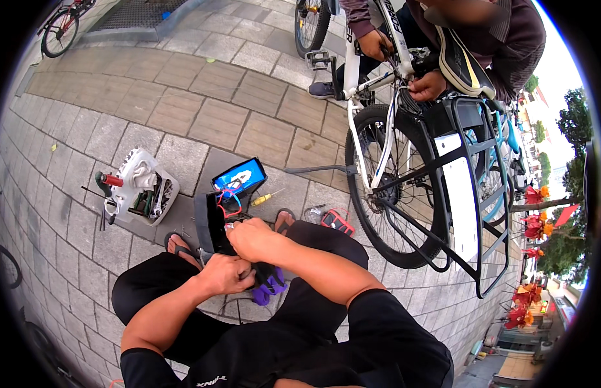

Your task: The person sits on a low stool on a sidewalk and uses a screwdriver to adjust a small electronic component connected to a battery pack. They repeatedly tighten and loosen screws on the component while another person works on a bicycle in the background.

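Note:
Between my knees stands a long black case (203,223), its inner side dark, with red and blue wires (232,204) rising from its top. My right hand (254,239) is closed against the case's right side, just below the wires; its fingertips and what they grip are hidden. Lower down, my left hand (224,275) is curled shut near the case's bottom end, and I cannot make out what is in it. Purple material (268,291) hangs below my hands. Beyond the case lies a blue-faced box (241,176), with a yellow-handled screwdriver (262,199) beside it.
A white tool basket (172,194) full of hand tools stands to the left. On the right lies a red meter (338,222), near a white bicycle (384,155) with a black rear rack (485,258). Another person's hands (428,86) work at its frame.

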A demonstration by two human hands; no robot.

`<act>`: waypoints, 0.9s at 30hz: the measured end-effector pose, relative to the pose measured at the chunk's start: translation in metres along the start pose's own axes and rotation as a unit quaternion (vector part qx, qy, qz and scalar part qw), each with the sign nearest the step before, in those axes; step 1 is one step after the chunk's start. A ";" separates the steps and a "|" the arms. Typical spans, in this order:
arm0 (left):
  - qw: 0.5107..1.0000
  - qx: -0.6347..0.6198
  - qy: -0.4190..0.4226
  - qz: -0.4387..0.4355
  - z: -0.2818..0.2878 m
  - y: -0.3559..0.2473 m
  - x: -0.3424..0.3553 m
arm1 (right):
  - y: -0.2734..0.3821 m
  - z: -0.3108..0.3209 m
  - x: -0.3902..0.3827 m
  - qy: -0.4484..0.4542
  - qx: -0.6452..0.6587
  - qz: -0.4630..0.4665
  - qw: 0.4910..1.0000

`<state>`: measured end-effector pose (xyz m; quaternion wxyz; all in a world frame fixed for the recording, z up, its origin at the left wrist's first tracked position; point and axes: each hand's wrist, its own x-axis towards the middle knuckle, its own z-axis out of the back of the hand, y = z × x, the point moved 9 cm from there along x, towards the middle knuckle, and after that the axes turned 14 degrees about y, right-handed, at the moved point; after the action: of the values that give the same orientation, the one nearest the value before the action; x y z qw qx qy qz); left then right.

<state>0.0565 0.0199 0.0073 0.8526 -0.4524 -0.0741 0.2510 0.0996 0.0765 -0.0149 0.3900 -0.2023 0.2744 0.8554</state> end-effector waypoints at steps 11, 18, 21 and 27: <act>1.000 0.000 -0.011 -0.010 0.004 -0.001 0.000 | 0.002 0.005 -0.001 0.004 -0.023 -0.007 1.000; 1.000 -0.009 -0.007 0.002 0.006 -0.002 -0.001 | 0.003 0.003 0.001 0.008 -0.027 -0.009 1.000; 1.000 -0.008 -0.010 -0.003 0.006 0.000 -0.001 | 0.003 0.002 0.002 0.004 -0.033 -0.009 0.999; 1.000 -0.003 -0.010 -0.002 0.004 0.001 -0.001 | 0.005 0.006 -0.001 -0.003 -0.044 -0.011 0.999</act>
<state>0.0538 0.0220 0.0091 0.8508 -0.4526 -0.0840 0.2536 0.0957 0.0769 -0.0082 0.3911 -0.2194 0.2330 0.8629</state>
